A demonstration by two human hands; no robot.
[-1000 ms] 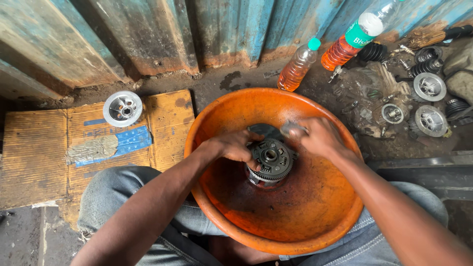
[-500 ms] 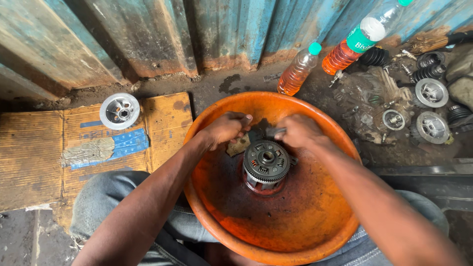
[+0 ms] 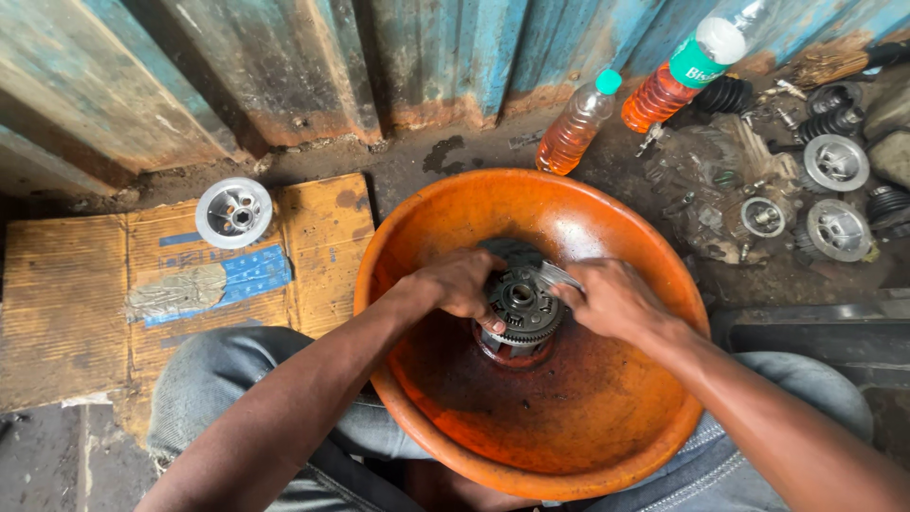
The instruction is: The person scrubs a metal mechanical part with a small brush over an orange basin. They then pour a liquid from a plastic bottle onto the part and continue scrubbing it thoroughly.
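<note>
- Overhead, a corrugated wall (image 3: 284,66) in blue and rust backs the scene.
- Flattened cardboard (image 3: 85,294) lies at left on the dirty ground, with a silver round part (image 3: 233,212) on its far edge.
- Between the person's knees sits an orange basin (image 3: 569,204), its floor wet with a thin rusty film; the only thing in it is a greasy toothed hub (image 3: 519,305), standing at the middle.
- Left hand (image 3: 457,283) curls over the hub's left rim, fingers closed on it.
- Right hand (image 3: 614,300) grips the right side, pinching what looks like a thin metal piece against the hub; exactly what it is cannot be told.
- Judged from this, the hub is being washed or worked loose in the basin; the next move would call for a firm 2-handed hold on a slick part.
- 2 bottles (image 3: 576,125) of orange liquid, both capped, stand behind the basin.
- Springs and round parts (image 3: 834,161) lie scattered at right.
</note>
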